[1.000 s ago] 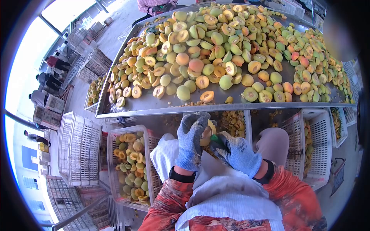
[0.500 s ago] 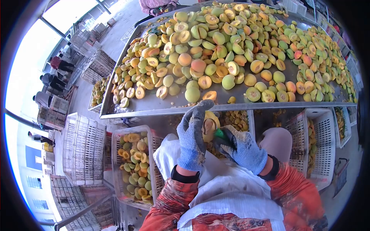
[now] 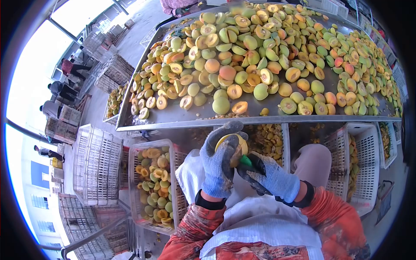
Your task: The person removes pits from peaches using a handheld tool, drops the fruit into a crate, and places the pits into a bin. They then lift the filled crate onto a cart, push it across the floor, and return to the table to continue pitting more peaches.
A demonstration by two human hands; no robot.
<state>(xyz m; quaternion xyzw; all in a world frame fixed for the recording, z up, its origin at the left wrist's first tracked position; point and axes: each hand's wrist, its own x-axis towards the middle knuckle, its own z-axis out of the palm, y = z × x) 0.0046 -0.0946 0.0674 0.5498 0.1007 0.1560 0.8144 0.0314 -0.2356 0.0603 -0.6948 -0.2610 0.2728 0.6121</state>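
Observation:
My left hand point(image 3: 219, 167), in a blue and grey work glove, is closed around a yellow peach half point(image 3: 243, 148) just below the metal table's edge. Its fingers cover part of the fruit. My right hand point(image 3: 275, 175), gloved alike, grips a small tool with a green handle point(image 3: 245, 160) and holds it against the fruit. The tool's working end is hidden by the fruit and fingers. Beyond both hands, many halved and whole peaches point(image 3: 227, 73) lie heaped on the metal table point(image 3: 260, 122).
A white crate of peach halves point(image 3: 173, 190) stands at my left, beside a stacked empty-looking crate point(image 3: 97, 167). Below my hands, another crate point(image 3: 285, 145) holds cut pieces. More crates point(image 3: 363, 169) stand at my right. People work in the far left background.
My left fingers have curled over the peach half. My right hand has turned and dropped slightly, and the tool's curved metal end, visible before, is now hidden. The view has shifted slightly.

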